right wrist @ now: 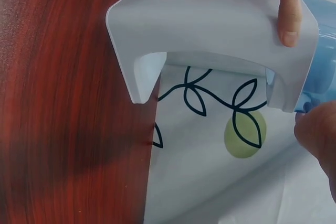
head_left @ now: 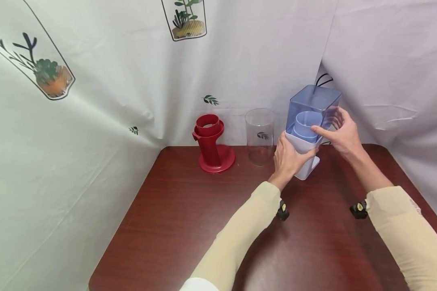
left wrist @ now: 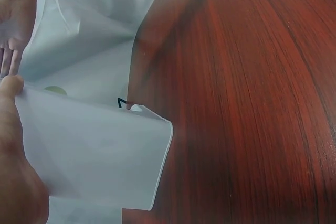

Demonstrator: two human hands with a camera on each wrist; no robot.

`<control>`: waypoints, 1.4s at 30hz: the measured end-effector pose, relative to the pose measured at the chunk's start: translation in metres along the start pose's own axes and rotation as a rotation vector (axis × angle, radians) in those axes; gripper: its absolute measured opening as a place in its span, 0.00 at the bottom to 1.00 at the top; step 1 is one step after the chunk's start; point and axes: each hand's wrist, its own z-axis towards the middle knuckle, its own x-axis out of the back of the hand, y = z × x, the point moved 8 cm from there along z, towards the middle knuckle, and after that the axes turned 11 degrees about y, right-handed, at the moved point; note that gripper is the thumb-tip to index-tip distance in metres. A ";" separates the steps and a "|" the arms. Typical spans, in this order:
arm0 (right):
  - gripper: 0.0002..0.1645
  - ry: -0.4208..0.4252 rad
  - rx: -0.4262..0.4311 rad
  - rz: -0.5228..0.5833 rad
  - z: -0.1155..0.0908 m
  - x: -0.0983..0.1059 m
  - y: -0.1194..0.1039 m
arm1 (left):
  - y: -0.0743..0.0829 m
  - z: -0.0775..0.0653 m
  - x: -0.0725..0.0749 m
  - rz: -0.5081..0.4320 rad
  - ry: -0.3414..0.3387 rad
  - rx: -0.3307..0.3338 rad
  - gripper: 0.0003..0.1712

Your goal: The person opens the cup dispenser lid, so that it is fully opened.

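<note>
Left hand (head_left: 288, 157) grips white base (head_left: 306, 167). Right hand (head_left: 344, 134) holds side of blue tank (head_left: 308, 106), above left hand. Clear cylinder (head_left: 260, 131) just left of left hand; red stand (head_left: 210, 151) farther left.

Cylinder (head_left: 259, 139) on the table (head_left: 204, 218) — stand (head_left: 210, 151) left, dispenser (head_left: 301, 138) right.

Reddish-brn desk (head_left: 218, 226) is showing rounded back corners. Red stand (head_left: 210, 151) is standing nr back edge, twd L corner; clear cylinder (head_left: 260, 155) is standing just R of it, nr same edge. White-and-blue appliance (head_left: 300, 143) is showing nr back edge, twd R corner; unclear if base is touching.
</note>
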 end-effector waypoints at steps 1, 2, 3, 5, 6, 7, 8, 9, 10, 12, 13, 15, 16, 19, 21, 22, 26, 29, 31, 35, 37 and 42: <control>0.44 0.000 -0.001 -0.001 0.000 0.000 0.000 | 0.000 0.000 0.000 0.006 0.000 -0.007 0.65; 0.44 -0.001 -0.001 -0.002 -0.001 0.000 -0.001 | 0.000 0.000 0.001 0.010 -0.001 -0.015 0.65; 0.45 -0.002 -0.003 -0.005 -0.001 0.000 -0.001 | 0.000 0.000 0.001 0.014 -0.002 -0.022 0.65; 0.46 -0.003 -0.001 -0.017 -0.003 -0.001 -0.002 | -0.001 0.000 0.002 0.016 -0.006 -0.032 0.65; 0.47 -0.001 0.000 -0.026 -0.003 -0.001 -0.002 | -0.001 0.000 0.003 0.014 -0.010 -0.036 0.65; 0.46 0.000 0.002 -0.026 -0.004 -0.001 -0.003 | -0.001 0.000 0.004 0.012 -0.012 -0.040 0.65; 0.46 0.001 0.004 -0.028 -0.005 -0.001 -0.003 | -0.002 -0.001 0.004 0.008 -0.015 -0.043 0.65; 0.46 0.003 0.006 -0.032 -0.006 -0.001 -0.004 | -0.002 -0.001 0.005 0.005 -0.018 -0.046 0.65; 0.46 0.006 0.008 -0.035 -0.008 -0.001 -0.005 | -0.002 -0.001 0.006 0.001 -0.020 -0.050 0.65; 0.46 0.014 0.013 -0.038 -0.011 -0.001 -0.006 | -0.003 -0.003 0.008 -0.006 -0.026 -0.059 0.65; 0.47 0.018 0.016 -0.040 -0.012 0.000 -0.007 | -0.004 -0.003 0.008 -0.009 -0.029 -0.064 0.65; 0.48 0.027 0.021 -0.046 -0.016 0.000 -0.008 | -0.005 -0.005 0.009 -0.012 -0.034 -0.075 0.64; 0.49 0.031 0.024 -0.048 -0.017 0.001 -0.008 | -0.005 -0.005 0.009 -0.014 -0.037 -0.078 0.64; 0.52 0.048 0.027 -0.061 -0.023 0.001 -0.008 | -0.007 -0.007 0.010 -0.019 -0.046 -0.091 0.64; 0.53 0.060 0.027 -0.067 -0.026 0.001 -0.009 | -0.008 -0.008 0.012 -0.022 -0.051 -0.097 0.64; 0.53 0.067 0.028 -0.070 -0.027 0.001 -0.009 | -0.009 -0.008 0.013 -0.023 -0.055 -0.100 0.64; 0.52 0.083 0.035 -0.067 -0.032 -0.002 -0.012 | -0.012 -0.009 0.018 -0.030 -0.073 -0.103 0.65; 0.52 0.089 0.043 -0.064 -0.036 -0.004 -0.014 | -0.015 -0.011 0.022 -0.037 -0.093 -0.105 0.65; 0.52 0.090 0.050 -0.064 -0.040 -0.005 -0.016 | -0.016 -0.011 0.024 -0.040 -0.102 -0.110 0.65; 0.55 0.089 0.058 -0.079 -0.046 -0.007 -0.022 | -0.019 -0.011 0.029 -0.030 -0.113 -0.118 0.65; 0.56 0.086 0.059 -0.086 -0.048 -0.008 -0.024 | -0.021 -0.011 0.031 -0.023 -0.117 -0.120 0.65; 0.53 0.088 0.067 -0.072 -0.049 -0.010 -0.025 | -0.024 -0.011 0.034 -0.020 -0.133 -0.123 0.65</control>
